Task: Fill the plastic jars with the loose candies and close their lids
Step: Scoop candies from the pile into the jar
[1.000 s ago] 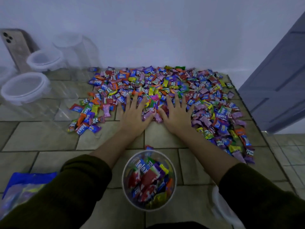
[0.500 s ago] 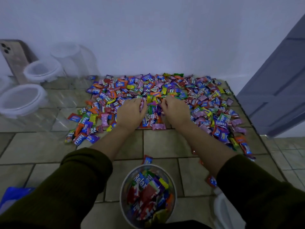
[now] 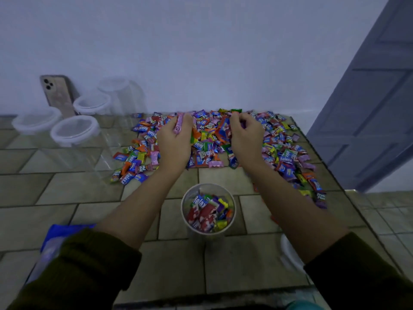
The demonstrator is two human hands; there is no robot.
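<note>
A tiled surface (image 3: 67, 191) of brownish slabs is seen, bounded by an edge at the right and at the near side. Its far middle and right are covered by a broad spread of wrapped candies (image 3: 279, 139), laid from the wall (image 3: 201, 52) out to the right edge. An open jar (image 3: 182, 211) is stood on bare tile just short of the spread, partly filled. At the far left, four clear lidded jars (image 3: 74, 129) are grouped, white lids on. A phone (image 3: 58, 95) is propped against the wall behind them. A blue bag (image 3: 53, 240) is laid at the near left, a white lid (image 3: 290, 251) at the near right.
</note>
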